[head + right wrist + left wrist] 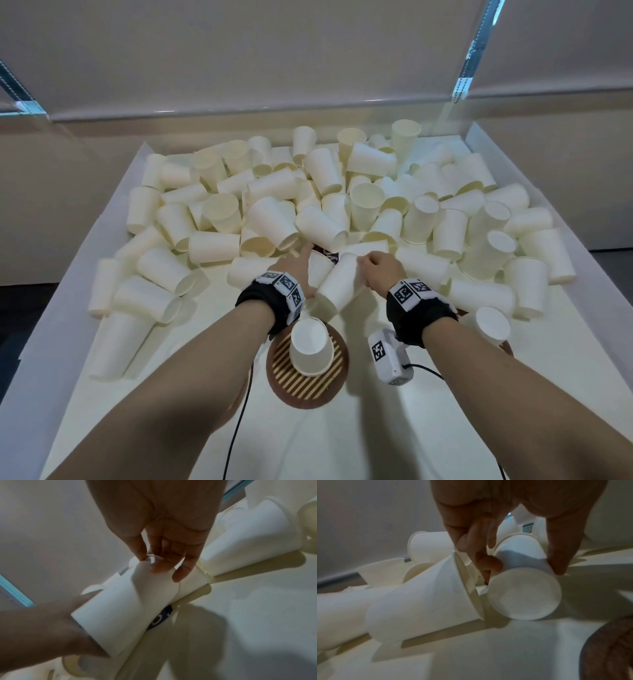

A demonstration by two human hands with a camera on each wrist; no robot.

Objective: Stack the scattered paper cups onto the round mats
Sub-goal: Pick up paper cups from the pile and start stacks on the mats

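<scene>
Closest to you, a round mat [307, 383] with stripes lies on the white desk [394, 428]. One paper cup [311, 346] stands on it, bottom up. Your left arm hides the left edge of the mat. On the right, a second upside-down cup [493, 325] stands on something brown. Only a thin brown rim of it shows, so you cannot tell what it is.

A bit farther out, both your hands meet on one tilted cup [340, 286]. Your left hand [296, 270] grips its bottom end. In the left wrist view the thumb and fingers [559, 555] curl round it. Your right hand [380, 269] pinches its open end. The rim of another cup seems to sit there too, but the blur makes it hard to be sure.

Under that cup a dark patch [160, 618] with a white mark peeks out. Most of it is covered.

Behind your hands lies the big pile of cups [308, 205]. They lie on their sides and on top of each other, so many are half hidden. A clear wall [342, 109] stands at the far end of the desk.
</scene>
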